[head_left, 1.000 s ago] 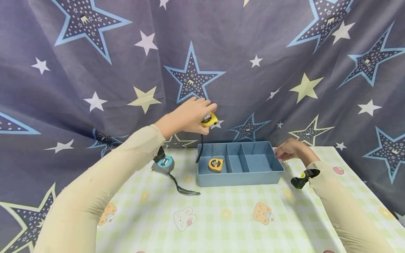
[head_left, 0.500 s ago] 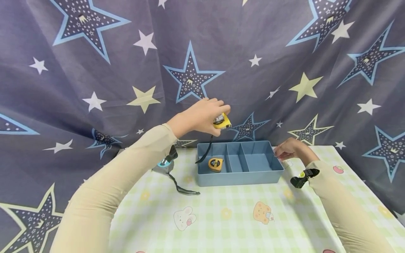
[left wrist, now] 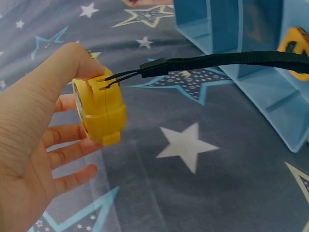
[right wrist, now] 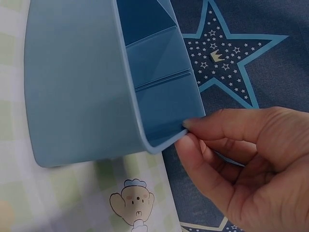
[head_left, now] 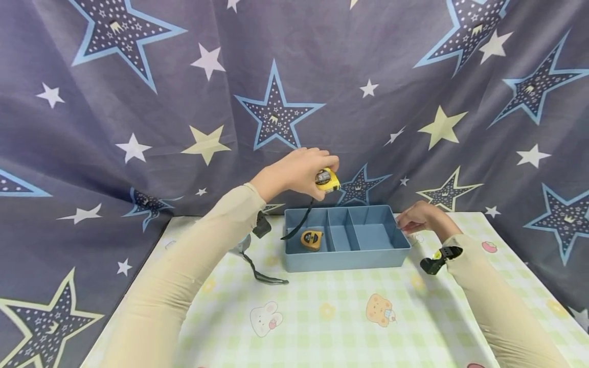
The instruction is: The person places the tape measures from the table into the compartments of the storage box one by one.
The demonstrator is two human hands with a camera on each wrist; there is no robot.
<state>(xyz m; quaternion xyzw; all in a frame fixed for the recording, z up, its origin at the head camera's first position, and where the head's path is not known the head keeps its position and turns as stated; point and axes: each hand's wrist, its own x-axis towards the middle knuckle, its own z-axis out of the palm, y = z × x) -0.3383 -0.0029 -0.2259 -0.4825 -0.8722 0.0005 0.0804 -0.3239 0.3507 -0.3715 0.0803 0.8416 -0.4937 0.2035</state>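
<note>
My left hand (head_left: 299, 171) grips a yellow tape measure (head_left: 327, 180) above the back of the blue divided box (head_left: 347, 260). A black wrist strap (left wrist: 217, 63) trails from this tape measure, its end hanging over the box's left side. Thumb and fingers pinch the case in the left wrist view. My right hand (head_left: 421, 217) pinches the box's right end rim (right wrist: 171, 141) between thumb and fingers. Inside the left compartment lies an orange tape measure (head_left: 311, 240). The middle and right compartments hold nothing visible.
Left of the box, a grey tape measure (head_left: 242, 246) is mostly hidden behind my left sleeve; its dark strap (head_left: 267, 279) lies on the checked tablecloth (head_left: 322, 327). A star-patterned curtain (head_left: 377, 122) hangs right behind the table.
My left hand has moved right with the yellow tape measure, then dipped slightly. My left sleeve now covers most of the grey tape measure. My right hand stays on the box rim.
</note>
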